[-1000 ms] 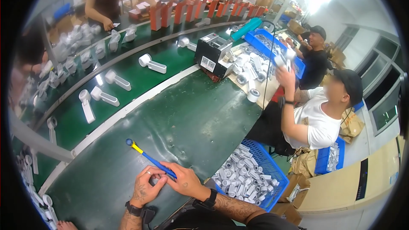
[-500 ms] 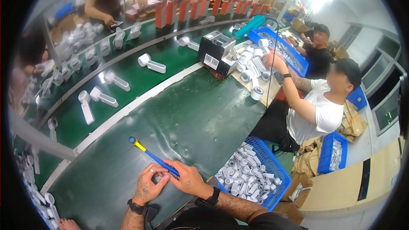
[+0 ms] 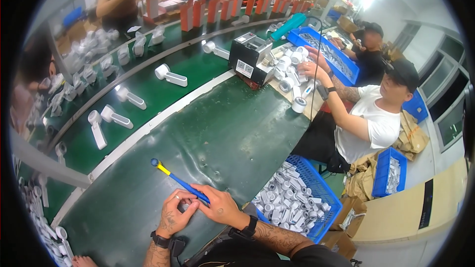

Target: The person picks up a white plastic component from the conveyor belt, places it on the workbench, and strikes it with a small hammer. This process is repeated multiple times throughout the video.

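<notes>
A slim blue tool (image 3: 182, 184) with a yellow neck and a round dark-blue head, much like a small mallet, lies slantwise over the green work table (image 3: 237, 138), its head pointing far left. My right hand (image 3: 217, 204) is closed over its handle near the end. Close against it, my left hand (image 3: 175, 211) has its fingers curled in and its thumb pointing at the right fingertips. Whether anything small sits between the left fingers is hidden. Both wrists wear dark bands.
White handheld fans (image 3: 170, 75) lie spaced along the green conveyor belt (image 3: 148, 71) beyond a pale rail. A black machine (image 3: 251, 59) stands at the table's far end. Right of me is a blue basket (image 3: 330, 222) of white parts. A co-worker (image 3: 373, 118) handles parts at right.
The fans on the belt have shifted slightly left. The co-worker's hands at right have moved over the parts, and a person across the belt has raised their arms. My hands hold nearly still.
</notes>
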